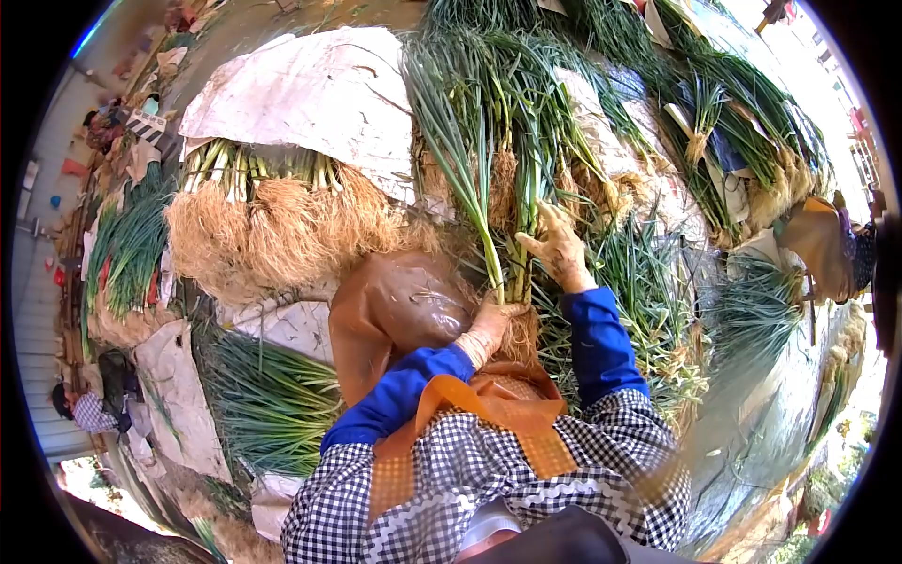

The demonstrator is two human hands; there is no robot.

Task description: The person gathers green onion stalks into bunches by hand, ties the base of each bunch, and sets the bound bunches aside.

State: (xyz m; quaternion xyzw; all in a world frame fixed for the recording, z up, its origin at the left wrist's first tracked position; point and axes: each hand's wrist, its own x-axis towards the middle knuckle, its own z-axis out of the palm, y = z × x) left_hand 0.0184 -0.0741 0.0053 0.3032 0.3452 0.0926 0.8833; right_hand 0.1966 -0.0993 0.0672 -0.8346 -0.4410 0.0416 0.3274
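My left hand (pixel 489 324) is closed around the pale lower stems of a few long spring onions (pixel 484 235), just above their tan roots (pixel 519 340). Their green leaves stretch away from me toward the pile at the top. My right hand (pixel 561 249) is beside the stems, thumb and fingers apart, with its fingertips close to a stalk; whether they touch it I cannot tell. Behind the hands lies a heap of untrimmed spring onions (pixel 470 85). A brown waterproof apron (pixel 404 301) covers my lap.
Bundles with thick roots (pixel 282 226) lie at left under a white sheet (pixel 310 89). Loose leaves (pixel 629 301) are piled at my right, and another green bundle (pixel 268 399) at my left. People sit at both sides, one in a brown apron (pixel 816 249) at far right.
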